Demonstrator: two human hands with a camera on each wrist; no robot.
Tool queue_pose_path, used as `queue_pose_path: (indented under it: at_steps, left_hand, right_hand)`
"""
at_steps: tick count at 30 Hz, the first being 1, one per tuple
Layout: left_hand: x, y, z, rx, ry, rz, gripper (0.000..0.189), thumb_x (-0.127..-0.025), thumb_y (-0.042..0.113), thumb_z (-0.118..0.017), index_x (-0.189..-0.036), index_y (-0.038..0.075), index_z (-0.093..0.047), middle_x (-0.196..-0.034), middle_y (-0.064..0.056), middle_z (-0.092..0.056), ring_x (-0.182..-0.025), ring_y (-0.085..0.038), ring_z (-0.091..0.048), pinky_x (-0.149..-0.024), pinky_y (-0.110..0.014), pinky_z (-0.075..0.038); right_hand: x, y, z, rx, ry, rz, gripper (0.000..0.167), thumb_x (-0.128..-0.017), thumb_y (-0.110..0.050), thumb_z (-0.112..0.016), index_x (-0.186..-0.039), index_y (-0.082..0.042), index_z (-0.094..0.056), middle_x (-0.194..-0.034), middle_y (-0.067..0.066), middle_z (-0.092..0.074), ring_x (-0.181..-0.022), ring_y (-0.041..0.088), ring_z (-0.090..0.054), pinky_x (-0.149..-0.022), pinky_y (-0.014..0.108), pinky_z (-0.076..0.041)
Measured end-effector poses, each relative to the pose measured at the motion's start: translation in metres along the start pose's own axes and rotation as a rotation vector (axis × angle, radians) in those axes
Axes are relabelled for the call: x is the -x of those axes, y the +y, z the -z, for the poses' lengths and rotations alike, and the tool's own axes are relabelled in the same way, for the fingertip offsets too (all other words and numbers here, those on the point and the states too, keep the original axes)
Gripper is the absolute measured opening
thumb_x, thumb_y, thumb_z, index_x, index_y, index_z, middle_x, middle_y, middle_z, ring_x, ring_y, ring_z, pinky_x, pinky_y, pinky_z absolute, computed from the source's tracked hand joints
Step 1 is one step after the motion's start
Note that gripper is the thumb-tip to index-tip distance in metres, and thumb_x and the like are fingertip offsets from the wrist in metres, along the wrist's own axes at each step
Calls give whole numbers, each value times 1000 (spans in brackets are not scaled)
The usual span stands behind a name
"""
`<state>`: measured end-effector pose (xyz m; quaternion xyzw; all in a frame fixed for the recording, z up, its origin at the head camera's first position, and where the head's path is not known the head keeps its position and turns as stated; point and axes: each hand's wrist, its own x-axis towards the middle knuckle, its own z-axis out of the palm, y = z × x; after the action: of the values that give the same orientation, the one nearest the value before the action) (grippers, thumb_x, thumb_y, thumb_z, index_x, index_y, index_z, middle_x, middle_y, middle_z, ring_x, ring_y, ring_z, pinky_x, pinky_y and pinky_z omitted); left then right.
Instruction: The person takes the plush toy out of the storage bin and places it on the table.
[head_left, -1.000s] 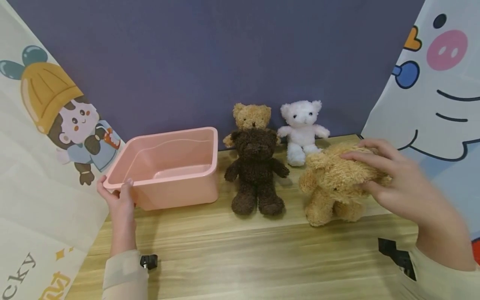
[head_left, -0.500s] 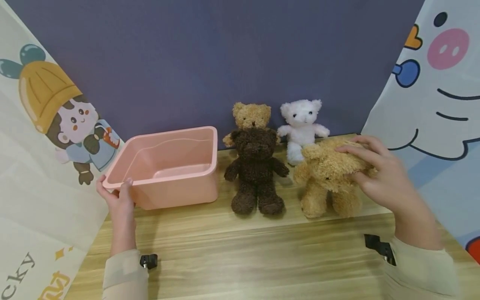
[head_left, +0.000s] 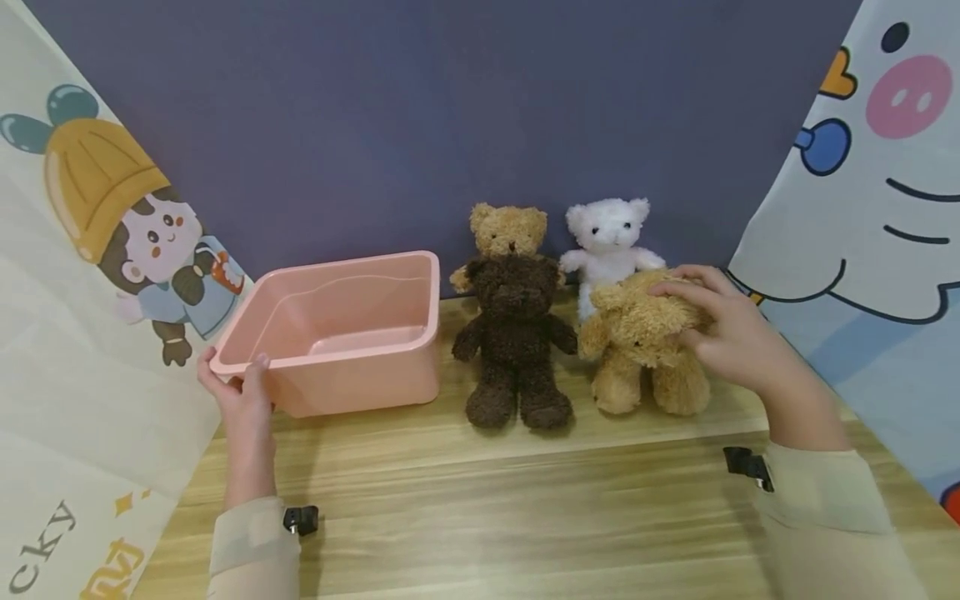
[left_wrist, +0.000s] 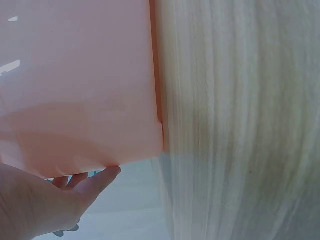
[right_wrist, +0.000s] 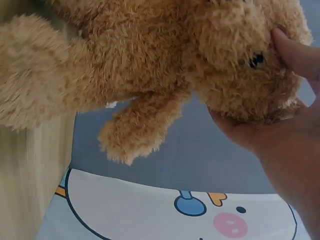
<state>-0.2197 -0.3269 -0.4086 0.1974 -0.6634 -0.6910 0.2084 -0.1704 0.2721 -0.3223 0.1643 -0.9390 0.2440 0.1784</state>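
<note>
My left hand (head_left: pixel 243 402) grips the near left corner of a pink plastic tub (head_left: pixel 360 382), which stands on the table with nothing inside. In the left wrist view, fingertips lie against the tub wall (left_wrist: pixel 85 90). With my right hand (head_left: pixel 726 332) I hold a golden-tan teddy bear (head_left: pixel 639 321) by the head, thumb and fingers spread around it. The bear is upright, legs down close over the table, leaning forward. In the right wrist view, the fingers (right_wrist: pixel 297 55) sink into its fur beside one dark eye.
A dark brown teddy bear (head_left: pixel 517 333) sits mid-table, partly covering a light brown teddy bear (head_left: pixel 512 229) behind it. A white teddy bear (head_left: pixel 607 223) leans near the dark back wall (head_left: pixel 450 108), partly hidden by the held bear. Printed cartoon sheets (head_left: pixel 847 242) flank the wooden table (head_left: pixel 525 517).
My right hand has moved left and slightly back with the golden-tan teddy bear, which now covers more of the white one. The left hand and tub stay in place.
</note>
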Motion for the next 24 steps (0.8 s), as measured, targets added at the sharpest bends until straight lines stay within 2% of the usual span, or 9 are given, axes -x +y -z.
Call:
queue_pose_path:
  at_steps: [5, 9, 13, 19, 24]
  left_hand:
    - [0, 2, -2, 4, -7, -6, 69, -107, 37, -57, -158, 53, -12, -175, -3, -27, -150, -23, -39, -128, -59, -31]
    - [-1, 2, -2, 3, -6, -5, 70, -107, 38, -56, -158, 53, -11, -175, -5, -28, -149, -23, -39, -127, -59, -31]
    - [-1, 1, -1, -4, -13, -1, 70, -107, 39, -56, -158, 53, -10, -175, -4, -27, -150, -24, -38, -127, -60, -31]
    - [-1, -2, 0, -1, -10, -6, 69, -108, 39, -57, -157, 55, -11, -175, -2, -27, -151, -23, -38, -128, -61, -30]
    - [-3, -3, 1, 19, -9, -6, 70, -107, 37, -57, -158, 53, -12, -174, -3, -28, -150, -23, -38, -128, -59, -30]
  right_hand:
    - [-8, 10, -2, -6, -47, -35, 66, -87, 11, -77, -147, -11, -61, -158, 22, -44, -110, 38, -60, -81, 50, -47]
    - [-19, 15, -4, -41, -135, -89, 63, -93, 5, -74, -152, -11, -57, -162, 21, -39, -127, 46, -50, -95, 65, -44]
    - [-28, 22, -6, -38, -220, -129, 63, -98, -3, -71, -157, -12, -50, -167, 23, -32, -137, 51, -44, -104, 73, -40]
    - [-36, 37, -11, -83, -247, -180, 65, -101, -4, -69, -161, -14, -45, -169, 24, -27, -137, 54, -43, -102, 74, -40]
    - [-38, 49, -16, -102, -257, -233, 68, -101, -7, -69, -163, -13, -42, -171, 23, -26, -124, 47, -50, -94, 66, -43]
